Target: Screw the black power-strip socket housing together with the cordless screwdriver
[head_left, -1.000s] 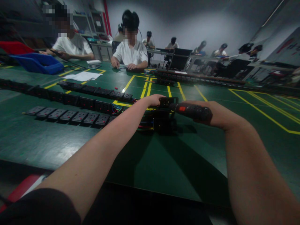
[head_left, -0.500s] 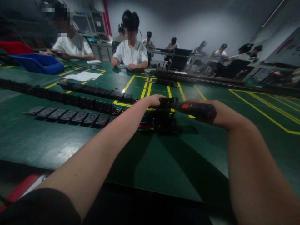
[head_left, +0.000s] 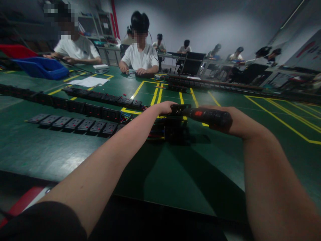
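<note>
My left hand (head_left: 167,107) is closed on a black block (head_left: 180,109) at the middle of the view. My right hand (head_left: 225,121) is wrapped round a black power screwdriver (head_left: 210,116) with an orange-red patch. The tool lies nearly level, its front end pointing left at the block. Just below, a second black block (head_left: 173,133) with coloured wires rests on the green table (head_left: 160,167). Left of my hands, rows of black socket modules (head_left: 77,124) run across the table. The fingertips of both hands are largely hidden.
A blue bin (head_left: 41,68) and a red bin (head_left: 17,51) stand at the far left, near white papers (head_left: 89,81). Two people in white shirts sit across the table. Another long black strip (head_left: 215,84) lies along the far edge. Yellow tape marks the tabletop.
Both of my hands, the block and the screwdriver stay in nearly the same place. Across the table, one person's hand has shifted slightly.
</note>
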`<state>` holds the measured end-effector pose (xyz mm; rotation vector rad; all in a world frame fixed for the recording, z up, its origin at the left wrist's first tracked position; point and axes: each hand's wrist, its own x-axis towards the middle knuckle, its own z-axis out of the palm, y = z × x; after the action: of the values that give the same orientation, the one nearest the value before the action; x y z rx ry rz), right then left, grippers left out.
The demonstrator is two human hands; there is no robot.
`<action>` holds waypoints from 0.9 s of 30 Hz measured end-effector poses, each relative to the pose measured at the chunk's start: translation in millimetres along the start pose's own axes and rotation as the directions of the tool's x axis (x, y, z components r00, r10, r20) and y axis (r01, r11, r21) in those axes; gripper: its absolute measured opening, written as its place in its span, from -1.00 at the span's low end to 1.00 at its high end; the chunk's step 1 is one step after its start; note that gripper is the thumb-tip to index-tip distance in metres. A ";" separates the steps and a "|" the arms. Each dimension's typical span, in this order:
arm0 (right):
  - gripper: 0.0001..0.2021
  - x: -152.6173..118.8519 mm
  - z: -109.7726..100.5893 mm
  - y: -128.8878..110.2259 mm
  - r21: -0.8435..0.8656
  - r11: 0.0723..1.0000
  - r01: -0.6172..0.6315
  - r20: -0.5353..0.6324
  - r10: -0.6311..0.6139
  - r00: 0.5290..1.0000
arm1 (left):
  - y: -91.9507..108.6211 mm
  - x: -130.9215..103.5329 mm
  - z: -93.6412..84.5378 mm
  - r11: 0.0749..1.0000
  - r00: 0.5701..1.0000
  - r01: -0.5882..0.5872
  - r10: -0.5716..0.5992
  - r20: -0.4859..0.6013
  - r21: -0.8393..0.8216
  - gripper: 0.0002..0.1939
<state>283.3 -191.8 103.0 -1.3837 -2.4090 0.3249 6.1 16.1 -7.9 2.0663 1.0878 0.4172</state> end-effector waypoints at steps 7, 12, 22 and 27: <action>-0.20 0.3 0.0 2.0 0.000 1.000 -0.007 0.002 0.007 1.000 | -0.7 -0.2 -0.3 1.000 1.000 -0.018 0.018 0.004 -0.011 0.08; -0.20 -3.4 -2.7 0.7 0.033 0.999 -0.041 -0.029 0.042 0.999 | -0.6 0.2 0.9 1.000 1.000 -0.011 0.011 -0.003 0.019 0.07; -0.22 -23.8 -13.2 29.3 0.088 0.974 -0.209 -0.271 0.225 0.936 | 3.1 -1.8 1.0 1.000 1.000 -0.016 0.016 0.000 0.013 0.05; -0.17 -14.1 3.6 69.5 -0.271 0.889 -0.369 -0.189 0.326 0.926 | 4.4 -3.6 1.2 1.000 1.000 -0.015 0.015 0.005 -0.001 0.05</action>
<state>343.2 -169.5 72.1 -1.9136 -2.1522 -0.0628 7.1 11.1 -5.2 2.0751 1.0693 0.4204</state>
